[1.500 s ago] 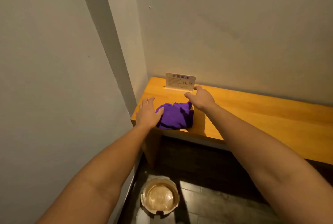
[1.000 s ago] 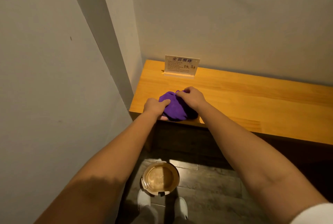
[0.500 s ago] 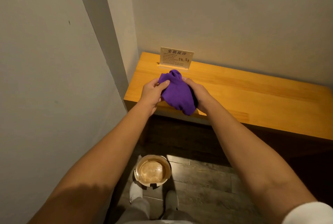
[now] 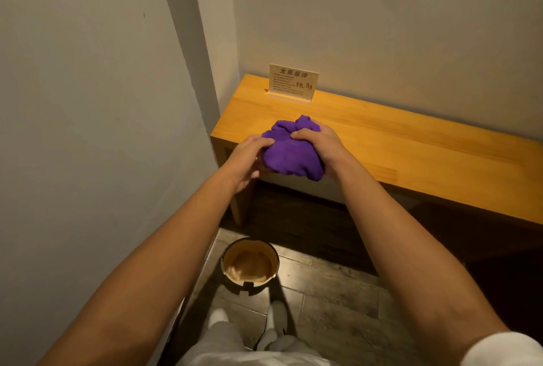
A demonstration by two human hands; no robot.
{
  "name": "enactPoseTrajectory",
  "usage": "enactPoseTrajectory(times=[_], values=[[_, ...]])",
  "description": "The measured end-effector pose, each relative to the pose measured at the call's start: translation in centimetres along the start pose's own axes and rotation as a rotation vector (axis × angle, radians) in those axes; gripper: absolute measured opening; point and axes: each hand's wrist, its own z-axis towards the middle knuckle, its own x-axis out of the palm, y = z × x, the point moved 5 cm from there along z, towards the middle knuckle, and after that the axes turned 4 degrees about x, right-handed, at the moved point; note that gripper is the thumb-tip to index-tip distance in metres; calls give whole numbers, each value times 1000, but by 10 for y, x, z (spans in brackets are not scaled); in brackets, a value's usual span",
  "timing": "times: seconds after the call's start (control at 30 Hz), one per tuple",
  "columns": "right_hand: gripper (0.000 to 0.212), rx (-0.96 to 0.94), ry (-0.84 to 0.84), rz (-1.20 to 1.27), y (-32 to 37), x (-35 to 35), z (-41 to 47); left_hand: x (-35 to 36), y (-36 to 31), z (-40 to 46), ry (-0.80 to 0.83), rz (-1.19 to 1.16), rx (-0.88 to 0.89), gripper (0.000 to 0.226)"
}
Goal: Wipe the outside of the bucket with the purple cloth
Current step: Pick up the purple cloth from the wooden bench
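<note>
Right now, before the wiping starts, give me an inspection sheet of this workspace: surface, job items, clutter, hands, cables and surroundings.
Surface: wooden bench against the wall, its top bare apart from a sign; dark plank floor below.
Job's things: purple cloth bunched up, held in front of the bench's near edge; bucket upright on the floor by the bench leg, its inside brownish, not touched.
Clutter: small printed sign standing at the back of the bench.
Hands: left hand and right hand both grip the cloth from either side.
Cables: nothing seen.
Surroundings: plain walls form a tight corner; the person's feet stand just behind the bucket.
</note>
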Motion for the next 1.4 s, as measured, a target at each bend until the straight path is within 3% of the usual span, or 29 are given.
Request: enactPoseTrajectory(times=[0.1,0.17,0.23,0.37,0.57,0.7,0.8,0.9,1.03,1.1,1.23,1.33,1.4], values=[[16,-30,87,-6,4,8,-20,6,5,-17,205,-162,-121,62],[16,-25,139,-41,2,15,-33,8,5,-31,269,-175,-140,67],[22,-15,133,-59,-2,20,-46,2,6,-39,234,-168,-93,58],[38,5,-37,-145,-20,35,-70,-22,17,-59,162,-185,23,39],[41,50,-130,-35,-73,85,-111,-60,41,-109,124,-311,25,42],[60,180,-39,285,-106,114,-137,-82,47,-136,108,-348,13,41],[74,203,102,344,-121,127,-153,-93,53,-147,94,-339,-3,40],[66,172,140,345,-121,130,-165,-95,59,-154,89,-232,3,48],[41,77,-42,108,-121,120,-163,-106,77,-153,-66,-49,2,43],[34,55,-87,93,-125,112,-161,-108,88,-152,-54,-33,-4,43],[29,71,-119,82,-139,98,-162,-106,102,-151,58,-53,-32,77],[33,98,-132,97,-156,84,-164,-84,118,-155,123,110,-90,51],[33,88,-173,62,-168,79,-164,-76,130,-156,46,180,-73,30]])
